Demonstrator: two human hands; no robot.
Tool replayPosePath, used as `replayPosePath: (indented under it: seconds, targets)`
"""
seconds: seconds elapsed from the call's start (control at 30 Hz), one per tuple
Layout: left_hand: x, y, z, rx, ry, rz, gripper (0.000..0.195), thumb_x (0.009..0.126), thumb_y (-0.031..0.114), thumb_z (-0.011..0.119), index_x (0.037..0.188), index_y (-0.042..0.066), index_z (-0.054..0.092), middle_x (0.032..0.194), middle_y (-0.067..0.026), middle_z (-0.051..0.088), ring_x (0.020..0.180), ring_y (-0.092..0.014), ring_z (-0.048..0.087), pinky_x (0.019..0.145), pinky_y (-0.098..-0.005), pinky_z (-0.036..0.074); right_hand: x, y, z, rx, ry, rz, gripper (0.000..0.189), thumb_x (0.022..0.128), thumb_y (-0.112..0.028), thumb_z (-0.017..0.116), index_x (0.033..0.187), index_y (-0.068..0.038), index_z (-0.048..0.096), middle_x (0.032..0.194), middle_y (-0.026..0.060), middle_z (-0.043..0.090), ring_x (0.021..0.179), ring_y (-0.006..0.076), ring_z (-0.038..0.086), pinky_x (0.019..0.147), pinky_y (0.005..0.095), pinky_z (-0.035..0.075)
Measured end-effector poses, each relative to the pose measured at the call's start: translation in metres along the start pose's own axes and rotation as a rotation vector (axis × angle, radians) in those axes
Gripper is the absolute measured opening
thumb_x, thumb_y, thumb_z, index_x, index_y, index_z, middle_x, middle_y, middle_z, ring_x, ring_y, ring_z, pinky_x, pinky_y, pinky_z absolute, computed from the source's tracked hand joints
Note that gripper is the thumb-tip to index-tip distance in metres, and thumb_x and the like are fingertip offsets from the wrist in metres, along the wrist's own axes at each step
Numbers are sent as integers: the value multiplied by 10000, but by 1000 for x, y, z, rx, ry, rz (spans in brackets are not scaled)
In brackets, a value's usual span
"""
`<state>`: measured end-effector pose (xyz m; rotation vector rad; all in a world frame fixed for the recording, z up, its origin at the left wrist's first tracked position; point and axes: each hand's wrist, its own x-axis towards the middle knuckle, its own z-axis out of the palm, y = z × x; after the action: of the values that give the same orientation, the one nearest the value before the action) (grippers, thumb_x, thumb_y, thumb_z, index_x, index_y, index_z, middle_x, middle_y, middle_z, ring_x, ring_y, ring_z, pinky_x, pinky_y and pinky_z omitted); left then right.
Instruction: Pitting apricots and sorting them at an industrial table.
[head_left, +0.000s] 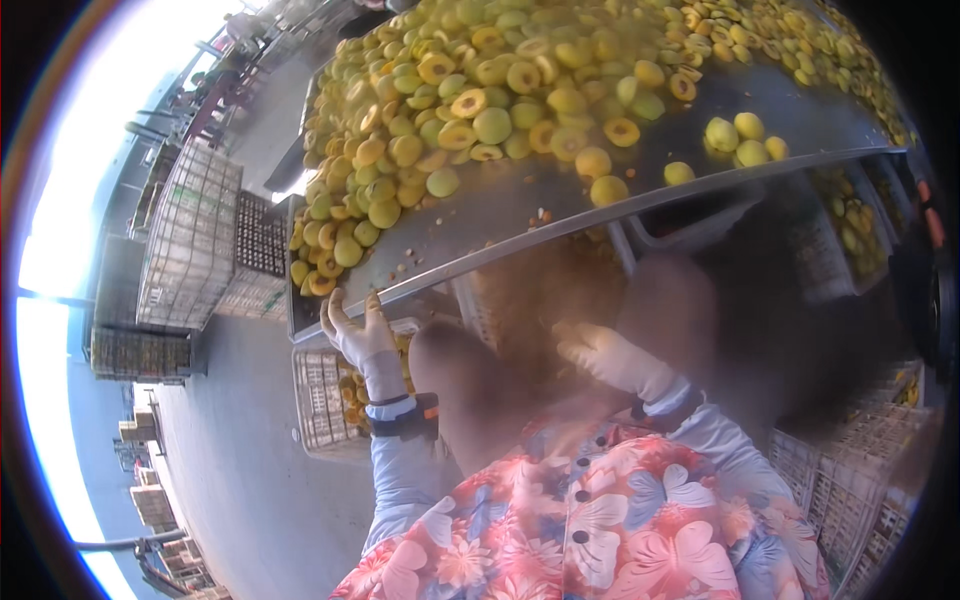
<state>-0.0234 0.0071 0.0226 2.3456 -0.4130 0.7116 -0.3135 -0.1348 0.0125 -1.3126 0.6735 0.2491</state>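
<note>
My left hand (365, 341), in a pale glove, is at the raised metal rim of the worktable (480, 259). Its fingers are spread and nothing shows in them. Just beyond the fingertips lie yellow-green stone fruits (347, 252), part of a large heap, many of them halved with brown pit hollows. My right hand (611, 360), also gloved, hovers over my lap between the knees, above a blurred crate (480, 315) under the table edge. Blur hides whether its fingers hold anything. Several loose fruits (751, 153) rest apart from the heap on the right.
Small pits or scraps (409, 259) dot the metal surface. Beside my left knee stands a plastic crate (321, 394) with fruit inside. Stacked crates rise at left (191, 232) and lower right (832, 465). Another fruit-filled crate (851, 225) sits beneath the table on the right.
</note>
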Motion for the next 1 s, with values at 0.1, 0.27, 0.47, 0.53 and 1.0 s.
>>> replayPosePath:
  seconds: [0.1, 0.27, 0.47, 0.53, 1.0]
  targets:
    - [0, 67, 23, -795, -526, -6, 355, 833, 33, 653, 1184, 51, 603, 1099, -63, 626, 975, -196, 603, 861, -302, 502, -2, 5, -13, -294, 116, -236, 474, 996, -300, 497, 1386, -35, 451, 1394, 130, 489, 1265, 241, 475, 1056, 335, 371]
    - [-62, 229, 95, -714, -1086, 512, 352, 825, 8, 579, 1171, 51, 627, 1170, -114, 601, 1079, -220, 603, 912, -300, 485, 20, 54, -23, 10, 291, -555, 334, 945, -319, 565, 1048, -1, 574, 729, 126, 604, 639, 238, 594, 594, 346, 449]
    - [-69, 273, 127, -150, -1257, 620, 311, 783, 280, 598, 1053, 189, 723, 1163, -92, 630, 1063, -332, 605, 924, -397, 493, -37, 6, -45, 328, 274, -274, 228, 936, -257, 569, 947, -30, 549, 627, 11, 514, 437, 75, 455, 391, 224, 336]
    - [-69, 273, 128, -250, -1291, 744, 313, 772, 258, 620, 1059, 179, 719, 1146, -109, 625, 1071, -340, 595, 937, -396, 481, -49, 3, -46, 350, 354, -313, 215, 934, -237, 549, 919, -24, 521, 606, 13, 499, 425, 77, 448, 376, 230, 342]
    - [12, 171, 82, -160, -1309, 728, 354, 732, 124, 683, 1086, 150, 691, 1129, -128, 563, 1062, -339, 566, 901, -383, 482, -35, -2, -7, 269, 204, -266, 206, 950, -256, 528, 943, -53, 495, 603, 6, 471, 425, 86, 432, 410, 242, 374]
